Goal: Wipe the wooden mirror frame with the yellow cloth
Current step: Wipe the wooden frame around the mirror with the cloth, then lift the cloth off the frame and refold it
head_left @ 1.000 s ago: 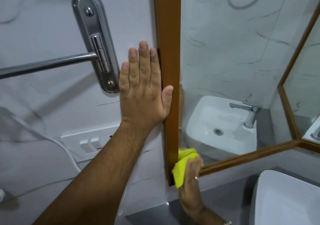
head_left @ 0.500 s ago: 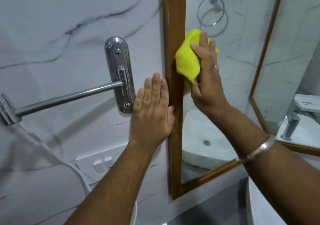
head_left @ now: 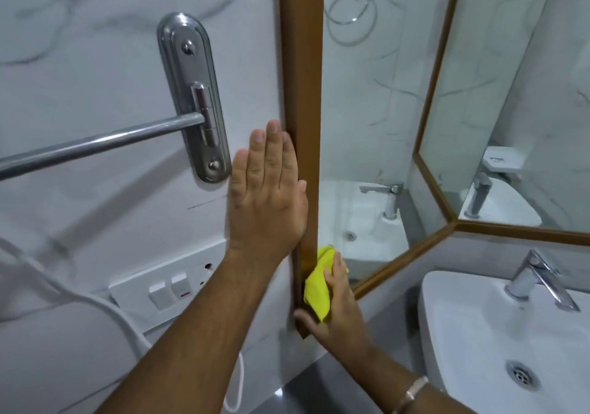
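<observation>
R hand [head_left: 338, 314] grips the yellow cloth [head_left: 317, 289] against the wooden mirror frame [head_left: 301, 78] near its bottom-left corner. L hand [head_left: 266, 196] lies flat, fingers released, on the wall beside the frame, thumb seemingly touching it.

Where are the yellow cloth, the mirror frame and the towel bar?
yellow cloth [head_left: 317, 289]: head view, middle of the bunched fabric.
mirror frame [head_left: 301, 78]: head view, front face of the left upright.
towel bar [head_left: 105, 143]: head view, middle of the steel rod.

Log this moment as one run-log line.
left hand flat on wall beside wooden frame | right hand pressing yellow cloth at lower corner
</observation>
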Demonstrator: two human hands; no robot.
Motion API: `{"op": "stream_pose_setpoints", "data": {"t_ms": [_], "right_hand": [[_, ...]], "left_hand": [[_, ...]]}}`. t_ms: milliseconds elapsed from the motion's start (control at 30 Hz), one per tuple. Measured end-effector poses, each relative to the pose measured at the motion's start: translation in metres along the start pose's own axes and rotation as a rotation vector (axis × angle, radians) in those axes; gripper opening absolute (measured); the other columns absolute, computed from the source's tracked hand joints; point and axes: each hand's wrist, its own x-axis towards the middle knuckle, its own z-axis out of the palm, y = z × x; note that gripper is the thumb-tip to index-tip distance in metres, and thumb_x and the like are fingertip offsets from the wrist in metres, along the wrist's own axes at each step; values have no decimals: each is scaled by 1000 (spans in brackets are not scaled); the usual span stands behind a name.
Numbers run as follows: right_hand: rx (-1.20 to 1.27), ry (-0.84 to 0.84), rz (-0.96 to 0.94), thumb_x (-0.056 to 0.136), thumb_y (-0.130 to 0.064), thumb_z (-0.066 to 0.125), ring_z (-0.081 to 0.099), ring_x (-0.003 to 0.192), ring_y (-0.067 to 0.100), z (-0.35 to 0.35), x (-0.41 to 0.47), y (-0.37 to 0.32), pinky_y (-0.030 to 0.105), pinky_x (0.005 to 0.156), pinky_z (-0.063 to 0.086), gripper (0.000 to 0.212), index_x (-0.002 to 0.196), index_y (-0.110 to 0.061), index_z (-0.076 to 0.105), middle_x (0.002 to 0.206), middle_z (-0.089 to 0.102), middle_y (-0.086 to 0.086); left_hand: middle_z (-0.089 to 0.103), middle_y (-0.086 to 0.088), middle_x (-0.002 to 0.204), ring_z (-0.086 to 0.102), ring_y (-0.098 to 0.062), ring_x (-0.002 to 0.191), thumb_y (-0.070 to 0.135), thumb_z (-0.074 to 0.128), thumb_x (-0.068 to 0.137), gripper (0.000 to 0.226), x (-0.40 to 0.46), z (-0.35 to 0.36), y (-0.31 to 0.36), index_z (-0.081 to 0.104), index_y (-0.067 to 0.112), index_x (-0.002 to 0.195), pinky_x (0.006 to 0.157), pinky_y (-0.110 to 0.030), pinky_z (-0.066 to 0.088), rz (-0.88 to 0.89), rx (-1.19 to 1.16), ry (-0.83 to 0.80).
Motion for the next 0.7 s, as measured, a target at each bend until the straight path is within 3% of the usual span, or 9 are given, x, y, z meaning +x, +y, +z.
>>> {"op": "stream_pose_setpoints", "data": {"t_ms": [133,200,300,367,433,467,567,633,700], "right_hand": [[177,79,184,76,-21,73,49,131,11,-13,9,-20,10,100,39,79,147,-6,41,145,48,-7],[279,83,222,72,-31,64,53,121,4,-40,10,-26,8,97,39,62,130,-12,60,134,53,-17],[444,68,330,70,-32,64,62,104,12,-88,3,-36,19,86,49,32,101,-32,71,108,67,-8],[588,57,367,79,-12,71,65,85,9,-125,-12,-45,17,71,50,27,102,-26,72,92,72,-7],[638,46,381,86,4,66,65,79,6,-155,-22,-54,17,68,50,30,106,-19,69,85,73,-7],[615,50,403,87,7,64,64,76,5,-174,-33,-53,16,66,49,31,108,-16,67,83,73,-7],[507,-6,465,80,0,72,58,66,7,-240,-66,-52,19,59,46,34,111,-14,67,76,68,-6],[468,-121,544,75,-15,78,63,78,14,-296,-96,-56,25,69,51,42,115,-13,66,87,71,6],[356,-200,646,71,-27,83,64,87,21,-343,-123,-59,31,76,53,54,117,-6,63,99,70,22]], "left_hand": [[22,-20,162,19,-36,151,31,45,100,67,-20,-6,3,25,2,157,123,-49,4,6,-123,-32],[28,-20,160,25,-37,149,26,54,94,68,-34,-11,6,32,3,154,121,-52,14,68,-234,15],[41,-16,154,37,-35,144,19,60,87,65,-51,-17,17,45,5,148,116,-49,32,351,-508,15],[48,-10,151,43,-29,140,37,58,89,66,-50,-21,34,47,9,148,112,-43,40,468,-786,-256],[58,1,140,52,-17,129,56,62,82,74,-44,-24,52,51,19,145,104,-36,46,412,-1068,-753],[65,6,126,58,-9,114,58,69,75,71,-40,-27,69,58,23,136,95,-31,49,382,-1208,-924],[61,16,76,54,2,70,43,92,63,37,-30,-36,127,67,28,86,65,-24,42,386,-1406,-1041],[57,12,69,51,-2,64,43,94,62,38,-24,-57,178,61,28,73,58,-25,38,511,-1396,-1074],[61,6,71,54,-9,66,46,93,61,41,-23,-84,226,65,20,76,60,-33,43,619,-1395,-1102]]}}
